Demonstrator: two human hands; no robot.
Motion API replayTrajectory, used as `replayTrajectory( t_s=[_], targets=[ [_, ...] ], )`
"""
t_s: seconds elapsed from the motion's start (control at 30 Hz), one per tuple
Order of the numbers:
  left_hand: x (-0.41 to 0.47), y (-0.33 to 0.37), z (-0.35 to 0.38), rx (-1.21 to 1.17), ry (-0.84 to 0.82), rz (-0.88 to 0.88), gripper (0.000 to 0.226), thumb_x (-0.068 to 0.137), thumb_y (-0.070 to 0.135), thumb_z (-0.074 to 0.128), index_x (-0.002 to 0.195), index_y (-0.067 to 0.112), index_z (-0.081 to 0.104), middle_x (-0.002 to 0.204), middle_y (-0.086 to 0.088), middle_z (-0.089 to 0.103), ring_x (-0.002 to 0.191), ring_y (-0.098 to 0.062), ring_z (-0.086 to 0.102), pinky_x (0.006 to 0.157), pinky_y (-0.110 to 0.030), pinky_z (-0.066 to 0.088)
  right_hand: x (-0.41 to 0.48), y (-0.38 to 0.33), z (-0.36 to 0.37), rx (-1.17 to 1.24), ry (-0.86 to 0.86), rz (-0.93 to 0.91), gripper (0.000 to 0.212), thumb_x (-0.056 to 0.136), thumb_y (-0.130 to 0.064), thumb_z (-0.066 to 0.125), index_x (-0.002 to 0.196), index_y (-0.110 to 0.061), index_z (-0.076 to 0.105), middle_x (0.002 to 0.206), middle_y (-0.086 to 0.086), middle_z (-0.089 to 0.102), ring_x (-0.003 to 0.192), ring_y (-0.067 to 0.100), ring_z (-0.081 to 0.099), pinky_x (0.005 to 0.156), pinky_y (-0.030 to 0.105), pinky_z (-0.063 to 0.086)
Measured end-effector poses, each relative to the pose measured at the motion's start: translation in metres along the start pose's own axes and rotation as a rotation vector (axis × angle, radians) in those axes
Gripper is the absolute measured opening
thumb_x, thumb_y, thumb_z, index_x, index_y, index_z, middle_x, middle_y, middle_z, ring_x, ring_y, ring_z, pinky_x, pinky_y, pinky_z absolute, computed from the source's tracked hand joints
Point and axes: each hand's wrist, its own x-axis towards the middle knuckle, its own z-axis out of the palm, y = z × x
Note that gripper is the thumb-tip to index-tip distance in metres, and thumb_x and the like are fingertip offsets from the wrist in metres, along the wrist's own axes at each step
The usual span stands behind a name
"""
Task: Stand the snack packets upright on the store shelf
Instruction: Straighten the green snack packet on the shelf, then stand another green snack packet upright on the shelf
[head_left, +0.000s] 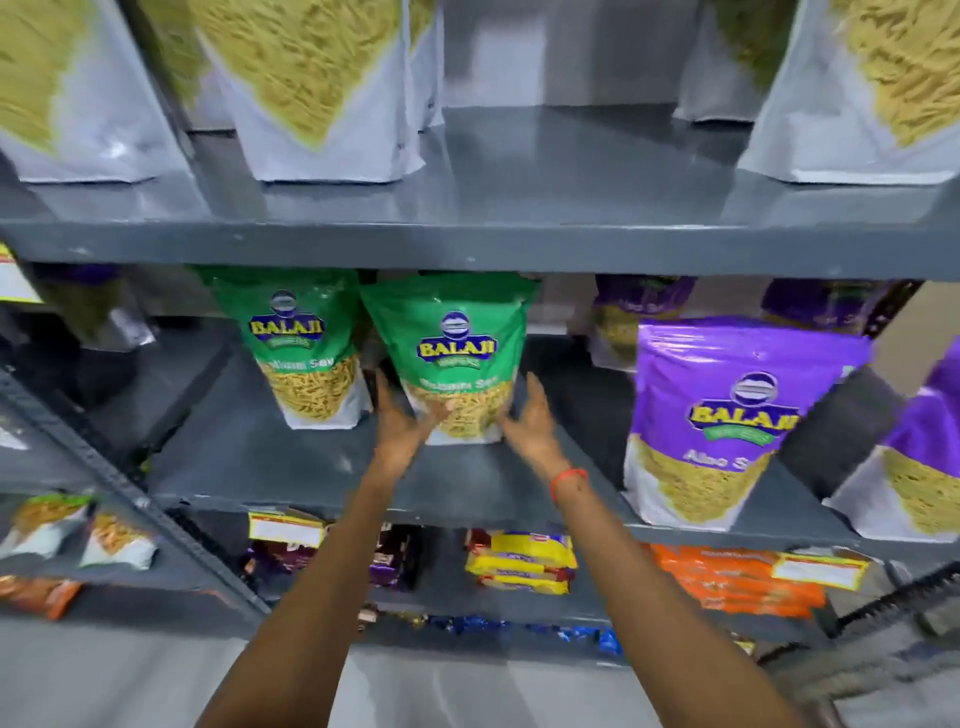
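Note:
A green Balaji snack packet (454, 353) stands upright on the grey middle shelf (291, 467). My left hand (402, 423) is at its lower left corner and my right hand (530, 423) at its lower right corner, fingers spread and touching or nearly touching the packet's sides. Neither hand closes around it. A second green packet (293, 343) stands upright just to its left. A purple Balaji packet (727, 415) stands upright further right near the shelf's front edge.
More purple packets (644, 312) stand behind and at the far right (924, 457). Large white packets (322, 88) fill the upper shelf. Yellow (519, 561) and orange (727, 577) packs lie on the lower shelf. A neighbouring rack (78, 525) is at the left.

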Motion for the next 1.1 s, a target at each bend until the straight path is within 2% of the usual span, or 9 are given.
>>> replayTrajectory(
  t_s=[0.07, 0.17, 0.3, 0.4, 0.73, 0.83, 0.93, 1.0, 1.1],
  targets=[
    [0.016, -0.011, -0.015, 0.063, -0.231, -0.046, 0.076, 0.068, 0.0, 0.077, 0.133, 0.005, 0.037, 0.139, -0.017, 0.048, 0.121, -0.024, 0.051, 0.087, -0.018, 0.05, 0.016, 0.008, 0.009, 0.054, -0.102, 0.08, 0.067, 0.08, 0.004, 0.061, 0.139, -0.002, 0.029, 0.142, 0.019, 0.043, 0.131, 0.03, 0.042, 0.107, 0.033, 0.033],
    [0.022, -0.025, -0.023, 0.033, -0.358, -0.139, 0.062, 0.072, -0.004, 0.072, 0.126, 0.003, 0.044, 0.133, -0.019, 0.054, 0.11, -0.021, 0.055, 0.081, -0.015, 0.05, 0.017, 0.019, 0.012, 0.117, -0.126, 0.115, 0.059, 0.077, 0.006, 0.064, 0.129, -0.005, 0.037, 0.133, 0.019, 0.052, 0.114, 0.019, 0.05, 0.096, 0.032, 0.041],
    [0.002, -0.043, -0.034, 0.002, -0.406, -0.163, 0.048, 0.076, 0.005, 0.072, 0.114, 0.019, 0.046, 0.122, -0.007, 0.058, 0.112, -0.021, 0.055, 0.098, -0.032, 0.044, -0.018, 0.033, 0.01, 0.065, -0.109, 0.066, 0.061, 0.078, -0.005, 0.068, 0.129, -0.011, 0.036, 0.133, 0.01, 0.05, 0.122, 0.017, 0.045, 0.103, 0.032, 0.037],
    [-0.023, -0.053, -0.042, 0.042, -0.469, -0.148, 0.052, 0.076, 0.01, 0.073, 0.119, 0.02, 0.045, 0.125, 0.0, 0.055, 0.117, -0.018, 0.052, 0.099, -0.03, 0.041, -0.054, 0.041, 0.006, 0.042, -0.08, 0.03, 0.061, 0.077, -0.008, 0.071, 0.128, -0.013, 0.039, 0.131, 0.009, 0.052, 0.121, 0.02, 0.048, 0.103, 0.036, 0.04],
    [-0.062, -0.034, -0.051, -0.007, -0.478, -0.212, 0.06, 0.079, 0.006, 0.069, 0.132, 0.009, 0.04, 0.136, -0.009, 0.052, 0.127, -0.025, 0.048, 0.103, -0.03, 0.039, -0.089, 0.036, 0.003, 0.05, -0.07, 0.009, 0.066, 0.076, -0.013, 0.073, 0.131, -0.016, 0.037, 0.134, 0.01, 0.05, 0.124, 0.02, 0.047, 0.108, 0.045, 0.041],
    [-0.072, -0.026, -0.053, 0.004, -0.447, -0.184, 0.075, 0.08, 0.013, 0.069, 0.141, 0.018, 0.027, 0.144, 0.006, 0.038, 0.132, -0.01, 0.037, 0.101, -0.014, 0.037, -0.102, 0.029, 0.008, 0.009, 0.182, -0.126, 0.069, 0.079, -0.018, 0.066, 0.138, -0.013, 0.031, 0.144, 0.01, 0.04, 0.132, 0.015, 0.036, 0.113, 0.037, 0.033],
    [-0.082, -0.021, -0.059, 0.122, -0.293, -0.063, 0.087, 0.083, 0.031, 0.064, 0.148, 0.026, 0.006, 0.158, 0.008, 0.012, 0.143, -0.009, 0.014, 0.114, -0.032, 0.021, -0.119, 0.011, 0.022, -0.086, 0.469, -0.49, 0.057, 0.084, -0.017, 0.051, 0.138, -0.011, 0.033, 0.143, 0.009, 0.038, 0.135, 0.014, 0.03, 0.115, 0.035, 0.028],
    [-0.084, -0.015, -0.067, 0.14, -0.192, 0.035, 0.084, 0.086, 0.039, 0.058, 0.147, 0.029, 0.002, 0.159, 0.008, 0.006, 0.144, -0.008, 0.009, 0.118, -0.039, 0.016, -0.124, -0.008, 0.041, -0.066, 0.454, -0.707, 0.05, 0.089, -0.015, 0.044, 0.138, -0.013, 0.033, 0.143, 0.006, 0.036, 0.137, 0.014, 0.03, 0.115, 0.03, 0.025],
    [-0.074, -0.007, -0.086, 0.213, -0.034, 0.18, 0.077, 0.088, 0.046, 0.05, 0.147, 0.029, 0.004, 0.158, 0.008, 0.009, 0.145, -0.008, 0.01, 0.121, -0.043, 0.015, -0.121, -0.038, 0.078, -0.03, 0.321, -0.821, 0.048, 0.093, -0.01, 0.039, 0.14, -0.013, 0.031, 0.146, 0.004, 0.035, 0.139, 0.015, 0.029, 0.116, 0.027, 0.022]
  ],
)
